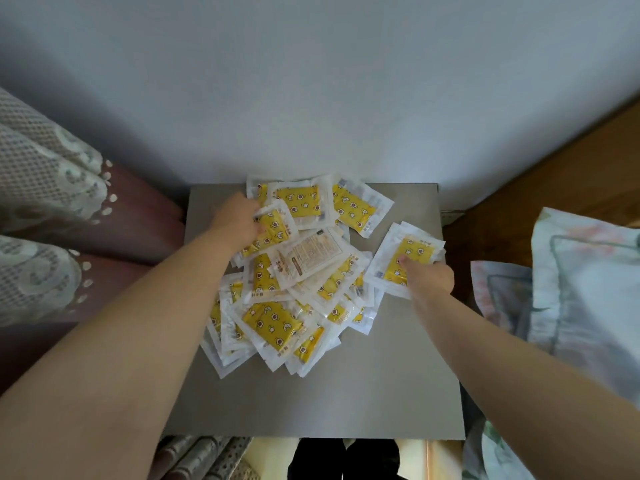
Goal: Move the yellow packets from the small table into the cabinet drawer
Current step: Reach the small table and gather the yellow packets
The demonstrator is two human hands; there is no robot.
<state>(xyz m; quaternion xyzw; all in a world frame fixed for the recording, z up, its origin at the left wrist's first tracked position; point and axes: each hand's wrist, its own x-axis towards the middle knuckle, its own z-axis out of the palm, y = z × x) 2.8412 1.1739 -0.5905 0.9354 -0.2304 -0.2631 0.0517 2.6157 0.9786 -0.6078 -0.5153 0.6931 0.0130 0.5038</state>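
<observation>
Several yellow packets in clear wrappers lie in a loose pile [277, 320] on a small grey table [363, 393]. My left hand [239, 216] reaches to the pile's far left and grips a packet [273, 225] at its edge. My right hand [429, 277] is at the table's right edge and pinches a small stack of packets [408, 254], thumb on top. One packet [308, 252] lies printed side up in the middle. No cabinet drawer is in view.
A white wall rises behind the table. A dark red sofa [138, 216] with lace covers stands on the left. Pale patterned bedding [581, 278] and a wooden surface [554, 174] are on the right.
</observation>
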